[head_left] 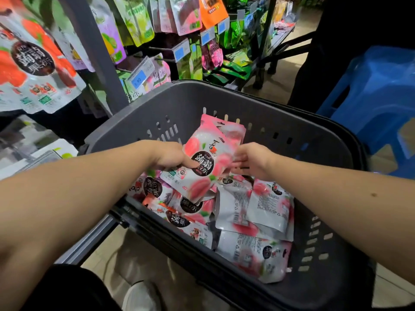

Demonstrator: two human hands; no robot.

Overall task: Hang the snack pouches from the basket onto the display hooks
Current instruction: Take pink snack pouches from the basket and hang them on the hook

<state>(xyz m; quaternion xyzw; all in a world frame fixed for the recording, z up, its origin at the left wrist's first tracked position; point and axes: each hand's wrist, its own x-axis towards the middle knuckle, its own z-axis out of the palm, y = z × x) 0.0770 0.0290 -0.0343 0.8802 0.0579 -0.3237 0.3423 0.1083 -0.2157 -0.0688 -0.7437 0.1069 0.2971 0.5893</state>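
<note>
A grey basket [280, 113] lies under both hands. Beyond the left hand [173, 157], up and to its left, hanging pouches [33, 52] fill the display. A blue stool [370, 97] stands beyond the right hand [251, 162]. Below the hands, a pile of pouches [258, 209] lies in the basket. Between the hands is one pink pouch [206, 167], lifted above the pile. The left hand pinches it, thumb on its front. The right fingers, blurred, reach its edge; I cannot tell if they grip.

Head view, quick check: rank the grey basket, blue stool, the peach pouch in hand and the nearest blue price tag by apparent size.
1. grey basket
2. blue stool, cropped by the frame edge and farther off, so its true size is unsure
3. peach pouch, gripped by the left hand
4. blue price tag
</note>
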